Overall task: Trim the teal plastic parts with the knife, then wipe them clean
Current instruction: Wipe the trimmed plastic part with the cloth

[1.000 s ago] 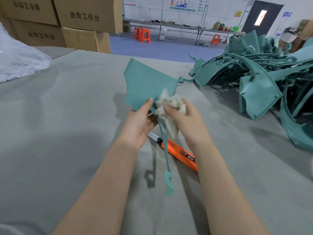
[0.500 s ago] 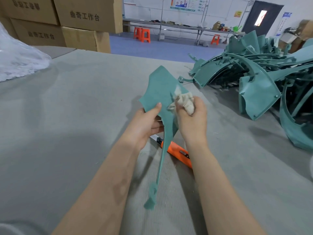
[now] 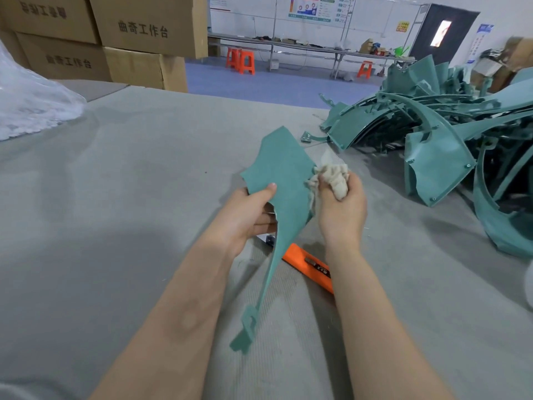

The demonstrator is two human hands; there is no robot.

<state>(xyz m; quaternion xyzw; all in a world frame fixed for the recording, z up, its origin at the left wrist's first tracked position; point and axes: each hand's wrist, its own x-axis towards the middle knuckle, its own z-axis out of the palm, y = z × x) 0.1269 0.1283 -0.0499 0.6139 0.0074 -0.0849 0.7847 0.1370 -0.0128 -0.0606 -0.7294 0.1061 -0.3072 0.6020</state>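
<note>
Teal plastic part [image 3: 284, 180], turned since a second ago, is held at frame centre, pinched by the left hand [image 3: 248, 217]. A wadded rag [image 3: 334, 177], clenched in the right hand [image 3: 341, 209], is pressed to its right edge. Wiping is judged under way, with the orange utility knife [image 3: 308, 264] left lying beneath.

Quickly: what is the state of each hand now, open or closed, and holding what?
Left hand: closed, gripping the teal plastic part.
Right hand: closed, gripping the cloth against the part's edge.
</note>
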